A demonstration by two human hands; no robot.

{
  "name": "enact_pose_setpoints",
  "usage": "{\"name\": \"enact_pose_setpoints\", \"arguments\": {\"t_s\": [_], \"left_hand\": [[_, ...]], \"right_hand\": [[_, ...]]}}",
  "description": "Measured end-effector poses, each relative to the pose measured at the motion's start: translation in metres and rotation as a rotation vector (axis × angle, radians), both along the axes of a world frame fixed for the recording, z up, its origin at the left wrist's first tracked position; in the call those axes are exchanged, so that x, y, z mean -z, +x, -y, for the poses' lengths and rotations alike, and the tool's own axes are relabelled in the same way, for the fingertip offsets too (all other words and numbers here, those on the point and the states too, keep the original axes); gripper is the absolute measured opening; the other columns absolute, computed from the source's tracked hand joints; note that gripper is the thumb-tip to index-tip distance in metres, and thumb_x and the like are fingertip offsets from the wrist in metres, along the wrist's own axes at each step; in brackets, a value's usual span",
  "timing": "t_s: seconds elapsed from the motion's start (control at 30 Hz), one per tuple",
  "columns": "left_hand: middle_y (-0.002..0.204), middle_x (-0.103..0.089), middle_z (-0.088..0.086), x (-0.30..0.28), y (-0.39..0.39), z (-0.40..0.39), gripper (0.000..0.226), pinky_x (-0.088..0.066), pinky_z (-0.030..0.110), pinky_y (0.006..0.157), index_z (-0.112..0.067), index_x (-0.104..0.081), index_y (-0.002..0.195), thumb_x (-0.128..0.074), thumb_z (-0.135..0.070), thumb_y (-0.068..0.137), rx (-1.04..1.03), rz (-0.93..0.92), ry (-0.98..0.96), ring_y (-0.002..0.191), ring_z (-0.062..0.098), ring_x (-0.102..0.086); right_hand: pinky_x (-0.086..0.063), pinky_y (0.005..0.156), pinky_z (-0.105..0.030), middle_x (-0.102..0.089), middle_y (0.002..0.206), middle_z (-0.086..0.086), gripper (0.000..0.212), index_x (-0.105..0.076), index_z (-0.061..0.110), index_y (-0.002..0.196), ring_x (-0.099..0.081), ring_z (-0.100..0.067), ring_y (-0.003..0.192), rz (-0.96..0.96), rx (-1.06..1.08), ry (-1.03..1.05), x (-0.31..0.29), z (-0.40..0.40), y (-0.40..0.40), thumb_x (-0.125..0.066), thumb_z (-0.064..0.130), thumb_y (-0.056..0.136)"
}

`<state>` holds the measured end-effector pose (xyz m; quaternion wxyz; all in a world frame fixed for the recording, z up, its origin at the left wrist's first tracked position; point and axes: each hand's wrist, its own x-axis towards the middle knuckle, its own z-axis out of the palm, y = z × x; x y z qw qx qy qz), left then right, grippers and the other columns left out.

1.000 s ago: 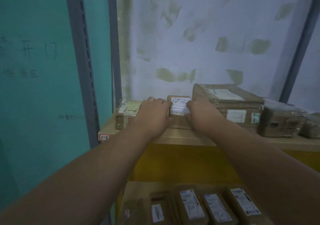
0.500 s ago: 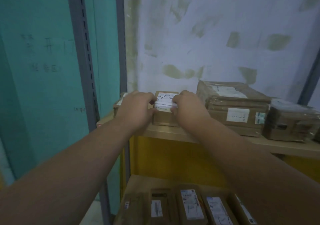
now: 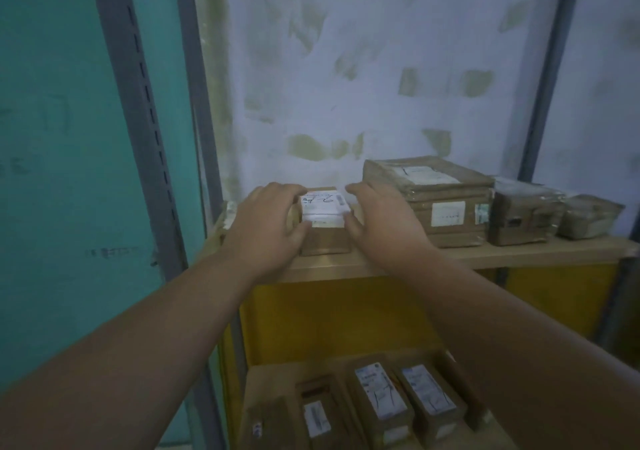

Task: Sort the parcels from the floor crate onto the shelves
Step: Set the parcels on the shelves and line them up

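My left hand and right hand flank a small cardboard parcel that sits on the upper shelf, near its left end and close to the front edge. The parcel is a squat brown box, plain on its front face, with a white shipping label covering most of the top and folding a little way over the front; there are dark handwritten marks and small print on it that I can't read. My left fingers curl over the box's top left corner with the thumb low against its left front edge, so that hand grips it. My right hand lies beside the box with fingers loosely extended, the thumb touching the right front corner; it isn't wrapped around anything. Just right of my right hand stands a larger taped box with white labels, then two smaller wrapped parcels further right. On the lower shelf, several labelled boxes lie side by side
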<state>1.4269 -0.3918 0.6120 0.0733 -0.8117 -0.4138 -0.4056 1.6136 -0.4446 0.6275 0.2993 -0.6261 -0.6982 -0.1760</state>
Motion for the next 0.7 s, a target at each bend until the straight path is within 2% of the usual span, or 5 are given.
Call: {"name": "enact_pose_setpoints", "arguments": {"t_s": [0.23, 0.33, 0.47, 0.57, 0.7], "left_hand": [[0.128, -0.055, -0.004, -0.014, 0.057, 0.009, 0.038, -0.041, 0.044, 0.100, -0.028, -0.057, 0.128, -0.060, -0.039, 0.092, 0.161, -0.120, 0.047, 0.120, 0.020, -0.048], [0.128, -0.056, -0.003, -0.021, 0.091, 0.011, 0.039, -0.038, 0.036, 0.100, -0.026, -0.056, 0.130, -0.060, -0.036, 0.092, 0.206, -0.153, 0.069, 0.120, 0.021, -0.049], [0.137, -0.050, 0.001, -0.030, 0.137, 0.007, 0.050, -0.040, 0.038, 0.100, -0.026, -0.050, 0.138, -0.064, -0.036, 0.090, 0.154, -0.181, 0.050, 0.121, 0.025, -0.050], [0.143, -0.046, 0.001, -0.036, 0.163, -0.005, 0.060, -0.042, 0.043, 0.103, -0.030, -0.044, 0.143, -0.066, -0.040, 0.089, 0.055, -0.239, -0.034, 0.125, 0.028, -0.049], [0.128, -0.053, -0.001, -0.036, 0.176, -0.010, 0.043, -0.040, 0.032, 0.093, -0.026, -0.058, 0.129, -0.070, -0.027, 0.087, 0.021, -0.173, -0.109, 0.116, 0.022, -0.054]], "right_hand": [[-0.037, 0.107, -0.034, -0.054, 0.137, -0.003, 0.041, -0.055, 0.017, 0.137, -0.047, -0.022, 0.127, -0.014, 0.174, -0.009, -0.024, 0.036, 0.066, -0.058, 0.027, 0.097], [-0.036, 0.108, -0.035, -0.051, 0.140, -0.003, 0.042, -0.054, 0.019, 0.139, -0.044, -0.021, 0.129, -0.001, 0.236, -0.026, -0.038, 0.041, 0.109, -0.059, 0.026, 0.098], [-0.037, 0.107, -0.038, -0.048, 0.142, -0.003, 0.050, -0.051, 0.020, 0.142, -0.044, -0.023, 0.130, 0.005, 0.287, -0.141, -0.048, 0.032, 0.157, -0.063, 0.035, 0.095], [-0.043, 0.100, -0.037, -0.057, 0.131, -0.004, 0.043, -0.059, 0.019, 0.133, -0.053, -0.023, 0.119, 0.018, 0.246, -0.243, -0.051, 0.018, 0.176, -0.065, 0.037, 0.094], [-0.048, 0.087, -0.037, -0.063, 0.106, -0.003, 0.028, -0.067, 0.019, 0.112, -0.058, -0.023, 0.102, 0.036, 0.177, -0.159, -0.047, 0.002, 0.189, -0.069, 0.035, 0.090]]}}
